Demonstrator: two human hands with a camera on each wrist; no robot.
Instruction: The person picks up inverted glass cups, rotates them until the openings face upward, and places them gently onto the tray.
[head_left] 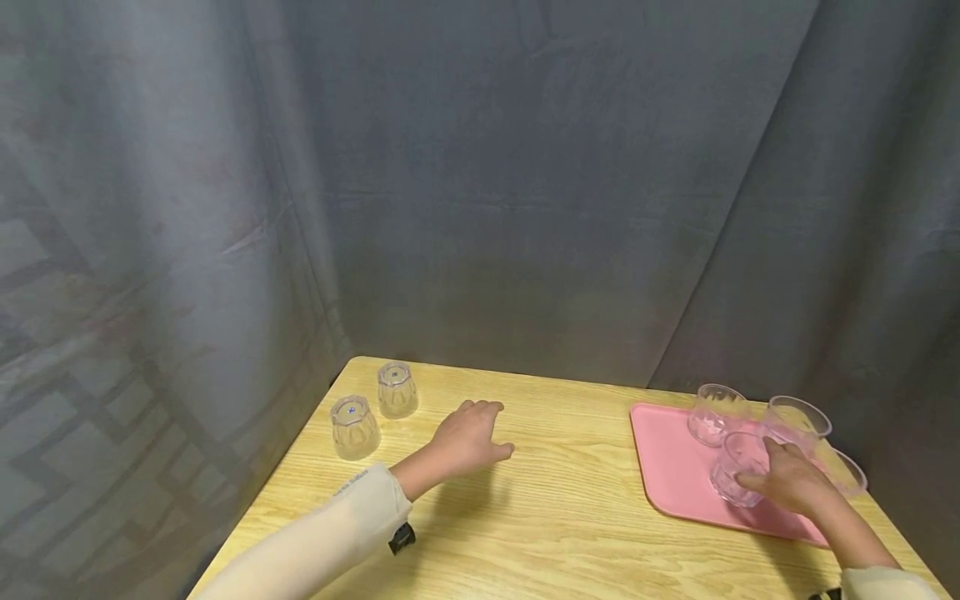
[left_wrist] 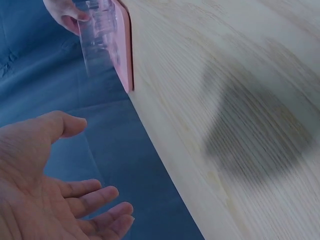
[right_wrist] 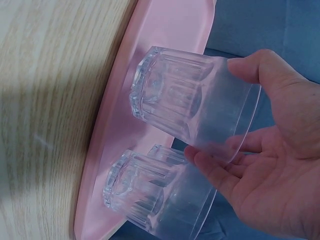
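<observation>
My right hand [head_left: 793, 482] grips a clear glass [right_wrist: 172, 95] between thumb and fingers near its rim; the glass is mouth upward over the pink tray [head_left: 667, 467], at the right of the wooden table [head_left: 562, 500], and I cannot tell whether its base touches the tray. Three further upright glasses [head_left: 716, 410] share the tray, near the held one. My left hand [head_left: 467, 437] is released, thumb spread from the fingers, above the table. Near the far left corner, two inverted glasses [head_left: 356, 431] stand slightly apart. A grey curtain [head_left: 510, 208] hangs behind.
</observation>
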